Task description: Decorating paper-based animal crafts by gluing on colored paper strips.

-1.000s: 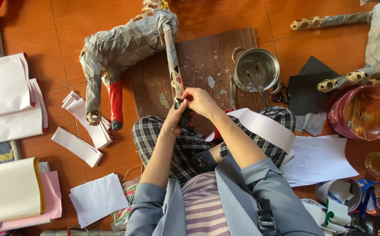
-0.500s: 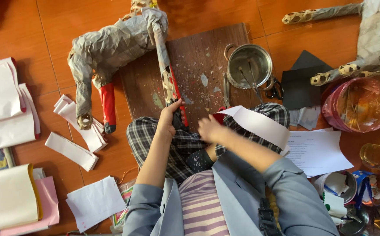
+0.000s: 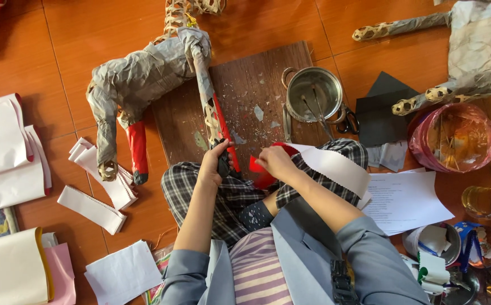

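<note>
Fingers (image 3: 218, 153) of my left hand (image 3: 214, 164) are wrapped tight around the lower end of the long paper-covered wicker leg (image 3: 207, 107) of the grey papier-mâché animal figure (image 3: 138, 79), just where a red paper strip (image 3: 221, 121) runs down it. My right hand (image 3: 275, 161) sits just beside it, fingers pinched together on a small piece of red paper (image 3: 255, 166) over my checked trouser knee (image 3: 200, 189).

The leg lies across a dark brown wooden board (image 3: 256, 85) on the orange tiled floor (image 3: 59, 34), the board littered with pale scraps. At the board's right edge stands a round metal pot (image 3: 313, 93) with thin sticks inside it, and black-handled scissors (image 3: 347, 120) lie touching it. A white paper strip with a scalloped edge (image 3: 335, 166) drapes over my right knee, close against my right wrist. Beyond it lie black paper sheets (image 3: 381, 110), a printed white sheet (image 3: 406, 200) and a pink plastic bag (image 3: 451, 138). A second wicker-legged paper figure (image 3: 477, 51) fills the upper right corner.

To my left, folded white paper strips (image 3: 95, 169) lie near the animal's red-wrapped hind leg (image 3: 137, 149), with stacks of large white and cream sheets (image 3: 2, 152) farther out. Nothing sits between my hands and the leg; the pot crowds the board's right side.
</note>
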